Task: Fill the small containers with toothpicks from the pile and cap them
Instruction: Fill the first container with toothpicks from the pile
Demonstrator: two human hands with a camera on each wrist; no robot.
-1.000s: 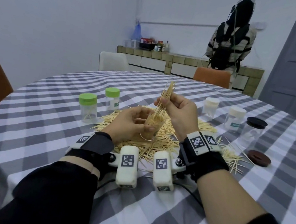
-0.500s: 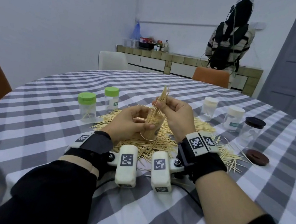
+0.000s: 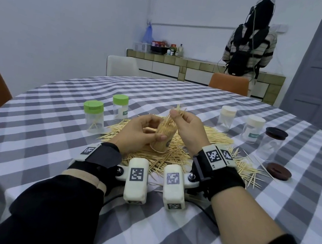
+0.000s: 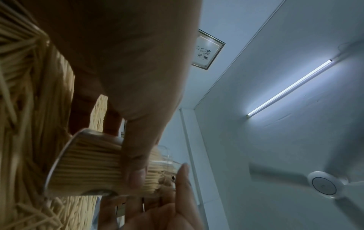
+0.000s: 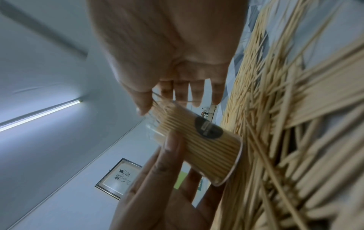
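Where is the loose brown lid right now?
In the head view, the brown lid lies flat on the checked tablecloth at the right, just in front of the dark-capped clear jar and beside the toothpick pile.

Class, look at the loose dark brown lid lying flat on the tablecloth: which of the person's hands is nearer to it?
Right. The right hand pinches toothpicks above the pile, on the loose brown lid's side; the left hand grips the container beyond it, farther away.

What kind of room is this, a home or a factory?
Probably a home dining room: a large round table with a grey-and-white checked tablecloth, an orange padded chair and a white chair at it, and a low tiled counter holding bottles and jars along the wall.
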